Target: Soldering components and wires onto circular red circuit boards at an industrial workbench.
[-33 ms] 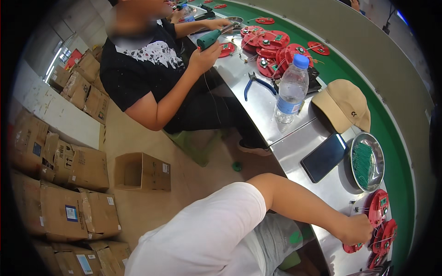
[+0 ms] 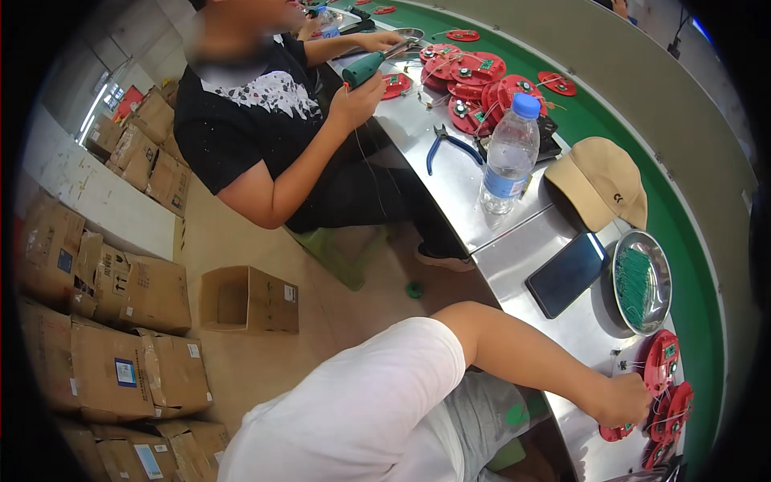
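Open cardboard box [image 2: 247,300] on the floor: interior not visible. Clear water bottle [image 2: 508,157], blue cap, nearly empty, upright on the steel bench [image 2: 450,189]. Round metal dish [image 2: 642,281] holds green parts. At 5 o'clock from it, left hand [image 2: 622,399] clenched on red disc assembly [image 2: 617,432]. Right hand not visible.

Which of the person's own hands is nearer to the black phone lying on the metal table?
Left, as far as can be seen. The left hand rests on red round parts, just below the black phone. The right hand is not in view.
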`<state>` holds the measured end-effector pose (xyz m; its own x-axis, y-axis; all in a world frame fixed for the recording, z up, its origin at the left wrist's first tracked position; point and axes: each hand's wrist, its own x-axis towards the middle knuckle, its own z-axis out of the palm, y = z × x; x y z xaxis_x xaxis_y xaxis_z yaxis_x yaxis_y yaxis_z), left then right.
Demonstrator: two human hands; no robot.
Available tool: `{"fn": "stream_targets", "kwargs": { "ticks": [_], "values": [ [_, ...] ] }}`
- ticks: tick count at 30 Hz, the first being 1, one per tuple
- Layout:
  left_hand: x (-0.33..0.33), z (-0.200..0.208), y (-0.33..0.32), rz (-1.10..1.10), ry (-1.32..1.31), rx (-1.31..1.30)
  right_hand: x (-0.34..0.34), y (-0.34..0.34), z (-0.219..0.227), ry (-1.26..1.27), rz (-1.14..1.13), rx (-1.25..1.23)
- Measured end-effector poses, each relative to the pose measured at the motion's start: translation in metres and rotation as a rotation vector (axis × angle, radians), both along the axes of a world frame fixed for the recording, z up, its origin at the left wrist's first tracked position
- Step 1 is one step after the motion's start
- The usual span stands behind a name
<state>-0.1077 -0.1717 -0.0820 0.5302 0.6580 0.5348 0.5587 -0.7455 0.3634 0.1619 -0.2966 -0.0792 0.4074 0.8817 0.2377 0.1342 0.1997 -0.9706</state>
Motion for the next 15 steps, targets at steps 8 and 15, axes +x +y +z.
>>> {"fn": "stream_targets", "kwargs": {
  "ticks": [8, 15],
  "values": [
    [-0.009, 0.013, -0.002, -0.16, -0.105, -0.127, 0.043, -0.024, -0.013, -0.088, -0.303, -0.224],
    [-0.032, 0.014, 0.0, 0.069, -0.24, -0.014, -0.027, -0.058, 0.007, -0.022, 0.241, -0.084]
  ]
}}
